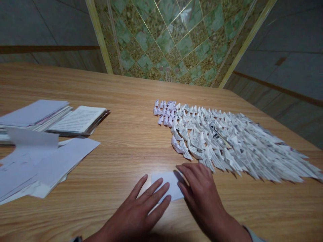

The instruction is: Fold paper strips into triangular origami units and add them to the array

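A small white rectangle of paper (174,188) lies flat on the wooden table in front of me. My left hand (145,205) rests on its left part, palm down, with the fingers spread and lying flat. At the paper's right edge, my right hand (202,191) has its fingers bent together, with the fingertips and thumb on the edge. Part of the paper is hidden under both hands. Just beyond the right hand stand many folded paper boats (217,137), packed in rows. Most are of printed paper, while a lilac-white group (165,112) sits at the left end.
On the left are loose white sheets (70,158), some overlapping and one raised. Behind them lie a stack of paper (35,112) and a thinner stack with a printed page on top (80,119). The wooden table (126,90) reaches towards a tiled floor (166,40).
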